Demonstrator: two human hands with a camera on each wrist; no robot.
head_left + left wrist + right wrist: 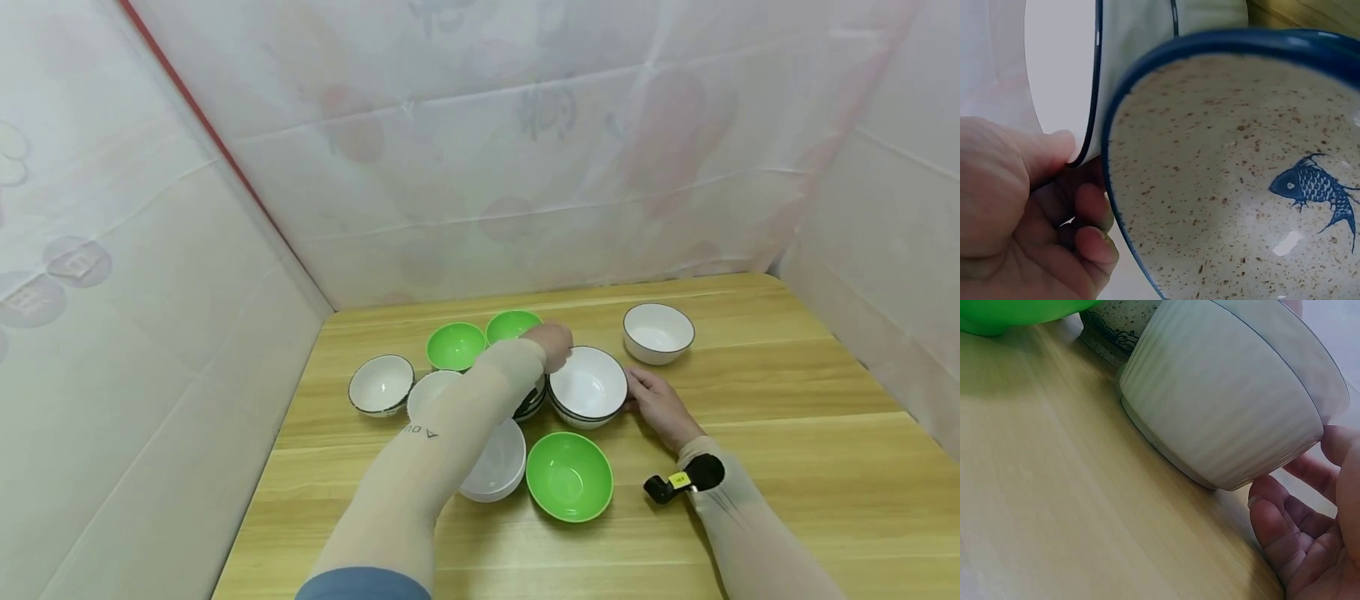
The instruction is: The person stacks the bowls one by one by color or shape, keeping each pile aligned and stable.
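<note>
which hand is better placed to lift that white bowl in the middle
Probably the left. The left hand already pinches the rim of the white bowl, thumb over the edge, while the right hand only rests open at its side.

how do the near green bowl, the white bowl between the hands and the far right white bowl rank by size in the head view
1. near green bowl
2. white bowl between the hands, close behind it
3. far right white bowl
Nearness to the camera may explain the differences.

Glossy, seemingly ceramic white bowl; wooden table.
</note>
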